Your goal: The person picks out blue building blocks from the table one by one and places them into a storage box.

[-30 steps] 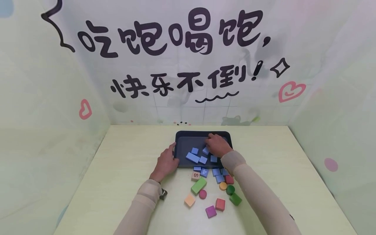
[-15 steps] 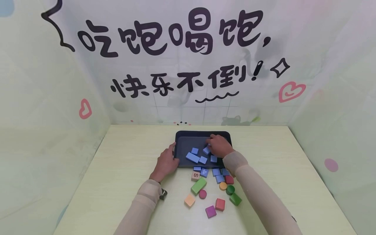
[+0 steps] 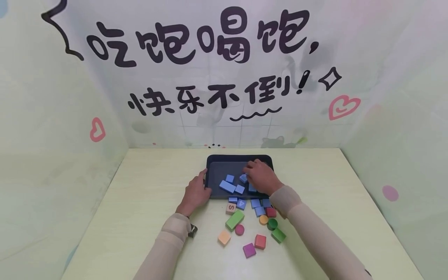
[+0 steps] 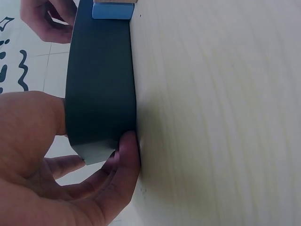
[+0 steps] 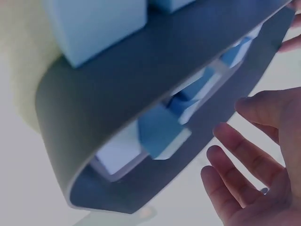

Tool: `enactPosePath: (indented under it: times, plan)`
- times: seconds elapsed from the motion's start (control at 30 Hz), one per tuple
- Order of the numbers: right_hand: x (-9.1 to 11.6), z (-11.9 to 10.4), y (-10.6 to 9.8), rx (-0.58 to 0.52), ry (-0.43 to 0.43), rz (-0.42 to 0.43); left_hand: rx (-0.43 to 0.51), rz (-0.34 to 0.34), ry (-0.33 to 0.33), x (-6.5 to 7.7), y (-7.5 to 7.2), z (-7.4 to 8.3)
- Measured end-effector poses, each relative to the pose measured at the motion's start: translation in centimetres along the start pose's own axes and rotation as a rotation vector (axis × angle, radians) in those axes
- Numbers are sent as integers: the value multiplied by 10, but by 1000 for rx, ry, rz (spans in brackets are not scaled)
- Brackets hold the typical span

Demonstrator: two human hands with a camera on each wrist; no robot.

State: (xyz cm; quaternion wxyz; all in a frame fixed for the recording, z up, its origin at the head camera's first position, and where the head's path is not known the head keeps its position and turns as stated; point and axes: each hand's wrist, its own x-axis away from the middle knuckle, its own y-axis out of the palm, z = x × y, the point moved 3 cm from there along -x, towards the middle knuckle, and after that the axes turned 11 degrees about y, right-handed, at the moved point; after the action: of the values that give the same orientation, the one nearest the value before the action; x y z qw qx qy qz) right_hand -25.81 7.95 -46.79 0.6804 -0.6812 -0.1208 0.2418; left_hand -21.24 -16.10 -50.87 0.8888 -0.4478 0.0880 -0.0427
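A dark tray [image 3: 218, 169] lies at the back of the table, holding several blue blocks, one of them long [image 3: 228, 186]. My left hand [image 3: 194, 194] grips the tray's left end. In the left wrist view its fingers curl round the tray's front left corner, while part of the thumb is hidden behind the wall. Over the tray's right half hovers my right hand [image 3: 262, 177], close to a small blue block [image 3: 243, 178] and partly covering another. In the right wrist view, the right fingers [image 5: 249, 155] are spread and loosely bent, holding nothing, apart from the blocks.
In front of the tray lie several loose blocks: blue ones [image 3: 259, 211], a lettered wooden cube [image 3: 231, 208], a long light green block [image 3: 235, 220], a red block [image 3: 260, 242], a purple one [image 3: 249, 250] and round pieces. Printed fabric walls [image 3: 87, 97] surround the table.
My right hand has drawn slightly to the right and towards me, away from the small blue block, now covering part of another block. The left hand keeps its place on the tray.
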Motion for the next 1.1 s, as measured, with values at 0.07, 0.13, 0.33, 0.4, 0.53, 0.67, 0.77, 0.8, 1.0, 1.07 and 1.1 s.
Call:
enactPosePath:
  times: [0.07, 0.13, 0.33, 0.4, 0.53, 0.67, 0.77, 0.8, 1.0, 1.07, 1.1]
  plan:
    - [8, -5, -5, -7, -44, 33, -1, 1, 4, 0, 0, -1]
    - [17, -11, -11, -18, -88, 59, -4, -1, 2, 0, 0, -1]
    - [42, -28, -18, -8, -200, 84, -7, -1, 3, -1, -2, 0]
    - [48, -32, -18, -7, -234, 76, -7, -6, 3, -1, -1, 1]
    - [58, -41, -16, -16, -278, 31, -5, -13, 0, -1, 0, 2]
    - [60, -47, -10, 12, -303, -27, 1, -8, -4, 0, -2, 4]
    - [60, -49, -3, 56, -321, -42, 2, -4, -2, 0, -2, 3]
    - [60, -50, -1, 72, -327, -39, 1, -5, -3, 0, -2, 2]
    - [58, -52, 5, 147, -360, 24, -4, -11, -3, -1, 1, 0]
    - [58, -53, 6, 150, -361, 26, -4, -7, -2, -1, 0, 0]
    - [58, -54, 5, 146, -359, 23, -5, -6, -1, -2, 0, 1]
